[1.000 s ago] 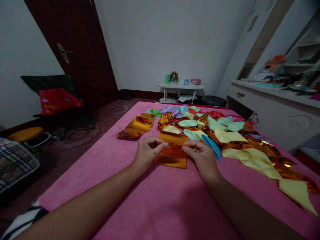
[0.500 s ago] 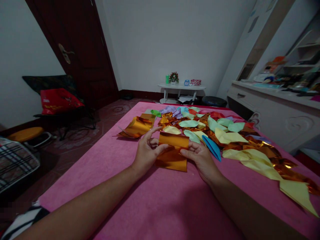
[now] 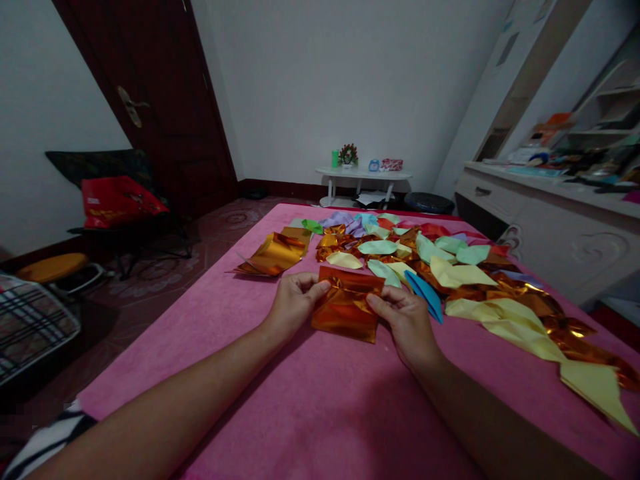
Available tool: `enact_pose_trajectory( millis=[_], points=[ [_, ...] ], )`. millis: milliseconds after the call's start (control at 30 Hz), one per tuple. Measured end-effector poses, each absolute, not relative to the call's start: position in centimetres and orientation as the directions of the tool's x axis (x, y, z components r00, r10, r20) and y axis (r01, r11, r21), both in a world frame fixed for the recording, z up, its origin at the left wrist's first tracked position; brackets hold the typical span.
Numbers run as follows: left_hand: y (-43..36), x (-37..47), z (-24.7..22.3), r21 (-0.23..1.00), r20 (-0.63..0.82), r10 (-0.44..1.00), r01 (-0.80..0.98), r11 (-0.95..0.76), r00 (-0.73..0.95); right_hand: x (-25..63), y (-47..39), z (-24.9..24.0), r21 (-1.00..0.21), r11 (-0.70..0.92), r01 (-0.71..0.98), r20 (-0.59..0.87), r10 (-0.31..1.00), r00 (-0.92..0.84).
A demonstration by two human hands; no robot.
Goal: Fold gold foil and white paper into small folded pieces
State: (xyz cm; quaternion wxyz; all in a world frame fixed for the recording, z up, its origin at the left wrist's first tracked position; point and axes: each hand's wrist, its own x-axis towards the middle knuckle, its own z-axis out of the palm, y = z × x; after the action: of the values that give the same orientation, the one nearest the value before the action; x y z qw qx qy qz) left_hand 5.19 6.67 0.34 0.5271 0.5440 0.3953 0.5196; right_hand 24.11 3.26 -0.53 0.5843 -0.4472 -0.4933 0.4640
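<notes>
Between my two hands is a sheet of gold foil paper (image 3: 346, 320), partly folded, with creases across its upper part. My left hand (image 3: 296, 301) pinches its left edge between thumb and fingers. On the right edge, my right hand (image 3: 404, 316) grips it the same way, thumb on top. Just beyond the sheet lie a pale yellow folded paper (image 3: 344, 260) and a blue folded paper (image 3: 424, 296), the blue one close to my right hand. A stack of gold foil sheets (image 3: 276, 253) rests past my left hand, its edges curling up.
A pink cloth (image 3: 240, 400) covers the table. Folded papers in green, yellow, purple and gold spread over its far and right side, including a long yellow piece (image 3: 520, 330). A white cabinet (image 3: 545, 227) stands at right, a chair with a red bag (image 3: 117, 203) at left.
My left fingers, spread before, have closed onto the foil sheet's left edge. The sheet's upper part has turned from a smooth flap to a creased, darker surface. Both hands stay nearly in place.
</notes>
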Motion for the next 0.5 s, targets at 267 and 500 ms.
enact_pose_trajectory(
  millis=[267, 500],
  points=[
    [7.21, 5.03, -0.15, 0.986, 0.155, 0.983, -0.08, -0.148, 0.1, 23.97, 3.17, -0.4, -0.967, 0.253, 0.02, 0.252, 0.949, 0.193],
    [7.18, 4.64, 0.42, 0.951, 0.302, 0.951, 0.092, -0.296, -0.071, 24.2, 3.28, -0.52, -0.773, 0.518, 0.366, 0.624, 0.723, 0.296]
  ],
)
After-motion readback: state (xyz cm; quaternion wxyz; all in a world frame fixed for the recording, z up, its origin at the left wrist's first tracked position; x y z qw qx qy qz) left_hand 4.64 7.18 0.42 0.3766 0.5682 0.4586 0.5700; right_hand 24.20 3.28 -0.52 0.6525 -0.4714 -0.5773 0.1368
